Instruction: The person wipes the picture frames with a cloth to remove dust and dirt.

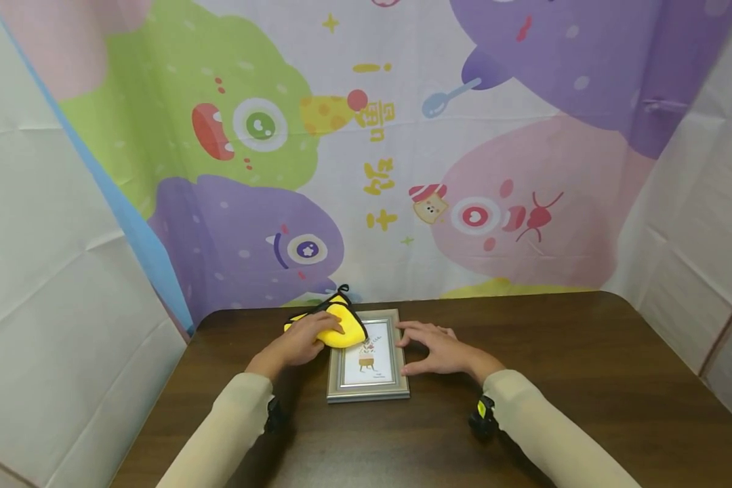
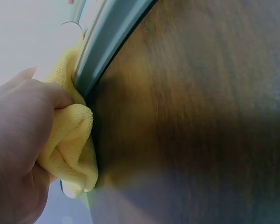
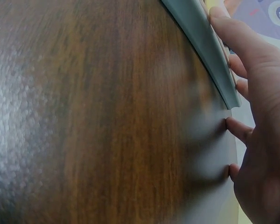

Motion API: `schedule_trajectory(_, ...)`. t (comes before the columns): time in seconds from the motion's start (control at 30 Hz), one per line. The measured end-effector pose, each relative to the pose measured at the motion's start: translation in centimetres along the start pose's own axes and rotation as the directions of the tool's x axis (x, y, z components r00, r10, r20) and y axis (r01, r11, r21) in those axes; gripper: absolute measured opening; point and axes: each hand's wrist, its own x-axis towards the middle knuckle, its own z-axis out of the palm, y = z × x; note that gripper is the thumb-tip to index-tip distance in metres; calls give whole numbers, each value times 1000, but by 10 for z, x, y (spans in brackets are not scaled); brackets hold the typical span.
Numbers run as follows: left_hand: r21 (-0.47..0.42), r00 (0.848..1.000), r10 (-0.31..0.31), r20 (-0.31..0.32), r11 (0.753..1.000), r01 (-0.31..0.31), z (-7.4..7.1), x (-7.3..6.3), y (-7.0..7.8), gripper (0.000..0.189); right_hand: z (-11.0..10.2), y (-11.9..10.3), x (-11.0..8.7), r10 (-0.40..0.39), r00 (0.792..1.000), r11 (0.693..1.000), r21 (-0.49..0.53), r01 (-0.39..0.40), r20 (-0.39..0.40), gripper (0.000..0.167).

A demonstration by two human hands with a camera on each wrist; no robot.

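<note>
A picture frame [image 1: 369, 396] with a silver-grey border lies flat on the dark wooden table, a small drawing of a pot with flowers behind its front. My left hand [image 1: 301, 337] grips a yellow cloth [image 1: 346, 327] with black edging and a loop, bunched against the thumb in the left wrist view. The cloth covers the frame's upper left part and hangs over its left side. At the frame's right edge rests my right hand [image 1: 436, 347], thumb and fingers spread. In the right wrist view, some fingertips touch the frame [image 3: 200, 42] and others the table.
The brown wooden table [image 1: 561, 386] extends to both sides and toward me. Behind it hangs a curtain [image 1: 390, 264] printed with cartoon monsters. White sheets stand at the left and right. Dark wrist cameras sit under both sleeves.
</note>
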Motion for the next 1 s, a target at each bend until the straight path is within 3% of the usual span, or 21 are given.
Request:
schedule_trajectory(0.2, 16, 999, 43, -26, 999, -42, 2, -12, 6, 48, 0, -1, 0, 4, 1000, 1000, 3, -4, 4, 39)
schedule_trajectory(0.23, 29, 998, 54, -26, 998, -53, -4, -17, 16, 48, 0, -1, 0, 2, 1000, 1000, 2, -2, 5, 39)
schedule_trajectory(0.37, 12, 995, 89, -45, 996, -88, -7, -30, 28, 49, 0, -1, 0, 5, 1000, 1000, 6, -5, 0, 37)
schedule_trajectory(0.67, -9, 987, 136, -83, 991, -137, 3, -54, 38, 57, 0, 0, -1, -8, 1000, 1000, -1, 8, -5, 37)
schedule_trajectory(0.77, -1, 974, 198, -113, 980, -199, -9, -64, 58, 56, 1, 0, -2, -23, 1000, 1000, -9, 23, -12, 38)
schedule_trajectory(0.83, 3, 966, 228, -125, 973, -230, -24, -72, 79, 55, 1, -1, -2, -30, 999, 1000, -11, 29, -18, 38)
schedule_trajectory(0.9, 14, 964, 242, -112, 970, -242, -39, -80, 100, 53, 1, -1, -2, -29, 999, 1000, -10, 29, -19, 38)
schedule_trajectory(1.0, 17, 975, 211, -63, 977, -210, -54, -90, 123, 51, 1, -1, -2, -17, 1000, 1000, 0, 17, -12, 38)
